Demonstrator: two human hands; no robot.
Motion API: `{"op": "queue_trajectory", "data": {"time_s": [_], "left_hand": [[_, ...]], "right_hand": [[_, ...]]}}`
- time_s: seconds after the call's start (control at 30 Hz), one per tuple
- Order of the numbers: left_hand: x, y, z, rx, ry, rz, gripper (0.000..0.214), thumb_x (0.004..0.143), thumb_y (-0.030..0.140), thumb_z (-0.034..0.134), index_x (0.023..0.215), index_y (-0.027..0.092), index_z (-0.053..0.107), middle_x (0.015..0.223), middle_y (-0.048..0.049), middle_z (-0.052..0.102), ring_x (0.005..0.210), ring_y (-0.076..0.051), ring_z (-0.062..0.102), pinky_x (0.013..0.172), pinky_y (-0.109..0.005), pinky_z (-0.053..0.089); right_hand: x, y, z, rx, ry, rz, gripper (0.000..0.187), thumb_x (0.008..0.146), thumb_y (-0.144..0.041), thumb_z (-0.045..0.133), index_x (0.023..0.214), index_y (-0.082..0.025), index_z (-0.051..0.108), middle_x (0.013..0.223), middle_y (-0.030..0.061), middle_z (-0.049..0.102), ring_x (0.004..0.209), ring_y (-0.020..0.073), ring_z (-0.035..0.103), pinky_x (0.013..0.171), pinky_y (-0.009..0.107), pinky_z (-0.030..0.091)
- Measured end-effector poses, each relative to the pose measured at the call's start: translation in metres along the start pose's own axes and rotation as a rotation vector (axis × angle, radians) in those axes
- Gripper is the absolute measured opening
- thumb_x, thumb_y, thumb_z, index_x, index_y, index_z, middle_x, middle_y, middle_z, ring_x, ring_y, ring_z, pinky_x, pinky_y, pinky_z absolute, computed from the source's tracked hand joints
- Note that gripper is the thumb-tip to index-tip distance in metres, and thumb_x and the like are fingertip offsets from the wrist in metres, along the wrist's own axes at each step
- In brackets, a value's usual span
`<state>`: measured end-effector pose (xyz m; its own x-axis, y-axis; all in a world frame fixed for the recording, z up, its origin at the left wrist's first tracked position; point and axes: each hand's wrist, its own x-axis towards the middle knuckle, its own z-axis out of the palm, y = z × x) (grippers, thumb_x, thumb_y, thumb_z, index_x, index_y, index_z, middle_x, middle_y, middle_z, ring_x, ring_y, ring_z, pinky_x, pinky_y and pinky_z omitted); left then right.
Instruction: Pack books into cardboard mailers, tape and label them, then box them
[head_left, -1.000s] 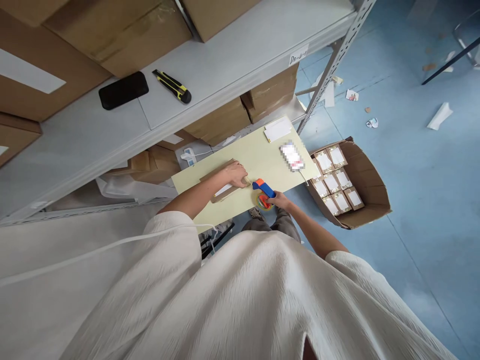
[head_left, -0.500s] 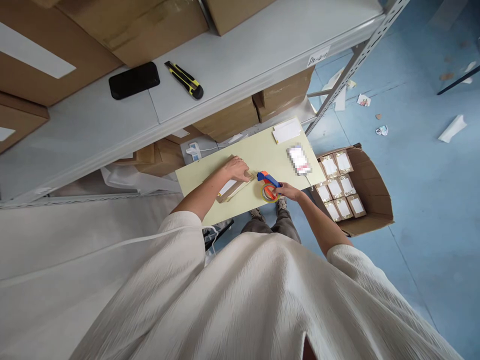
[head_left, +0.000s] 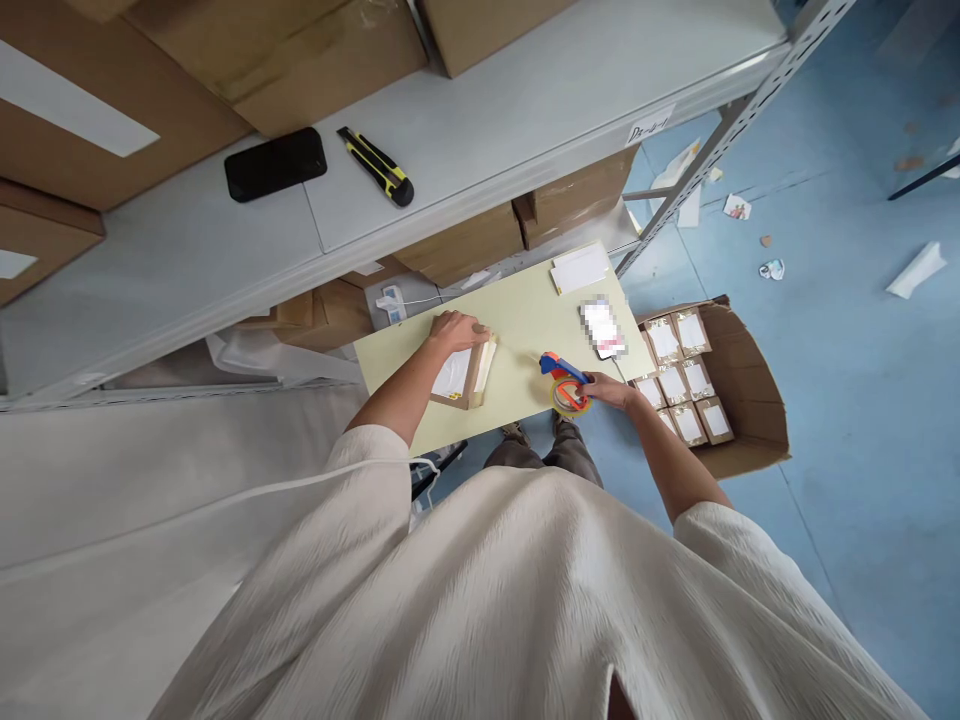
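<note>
On the pale yellow table [head_left: 517, 320] lies a small cardboard box [head_left: 474, 380] with a white label on top. My left hand [head_left: 457, 332] is closed over the box's far edge, its fingers gripping the far right corner. Off to the right, my right hand [head_left: 606, 390] grips a blue and orange tape dispenser [head_left: 566, 372] with a roll of tape in it. The dispenser is held near the table's front edge, apart from the box. Part of the box is hidden under my left hand and forearm.
White label sheets [head_left: 580, 269] and a phone with a blurred screen [head_left: 602, 327] lie at the table's right end. An open carton [head_left: 757, 400] on the floor holds several small labelled boxes. A utility knife [head_left: 377, 167] and black phone [head_left: 276, 165] rest on the grey shelf.
The small box has turned on the table, with my left hand shifting left on it. My right hand and the tape dispenser have moved right, away from the box.
</note>
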<state>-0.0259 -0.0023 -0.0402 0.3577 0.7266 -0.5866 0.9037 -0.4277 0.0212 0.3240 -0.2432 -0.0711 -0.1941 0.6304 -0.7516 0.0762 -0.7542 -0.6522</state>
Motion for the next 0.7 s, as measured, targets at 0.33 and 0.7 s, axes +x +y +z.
{"op": "queue_trajectory", "data": {"time_s": [0.33, 0.7], "left_hand": [[-0.024, 0.004, 0.01, -0.097, 0.234, 0.015, 0.065, 0.116, 0.048, 0.038, 0.171, 0.019, 0.056, 0.173, -0.0186, 0.06, 0.162, -0.037, 0.052, 0.135, -0.052, 0.038], [-0.08, -0.021, 0.054, -0.056, 0.062, 0.53, 0.097, 0.104, 0.056, 0.062, 0.187, 0.021, 0.027, 0.194, -0.015, 0.021, 0.182, -0.035, 0.013, 0.148, -0.057, 0.005]], "right_hand": [[0.017, -0.006, 0.021, 0.042, -0.024, 0.002, 0.029, 0.064, -0.03, 0.084, 0.09, -0.018, 0.077, 0.085, 0.0048, 0.075, 0.084, 0.0233, 0.063, 0.075, 0.033, 0.05], [0.02, -0.002, 0.025, 0.029, -0.063, 0.003, 0.04, 0.065, -0.036, 0.083, 0.099, -0.016, 0.077, 0.093, 0.0082, 0.076, 0.085, 0.0239, 0.064, 0.076, 0.035, 0.051]]}}
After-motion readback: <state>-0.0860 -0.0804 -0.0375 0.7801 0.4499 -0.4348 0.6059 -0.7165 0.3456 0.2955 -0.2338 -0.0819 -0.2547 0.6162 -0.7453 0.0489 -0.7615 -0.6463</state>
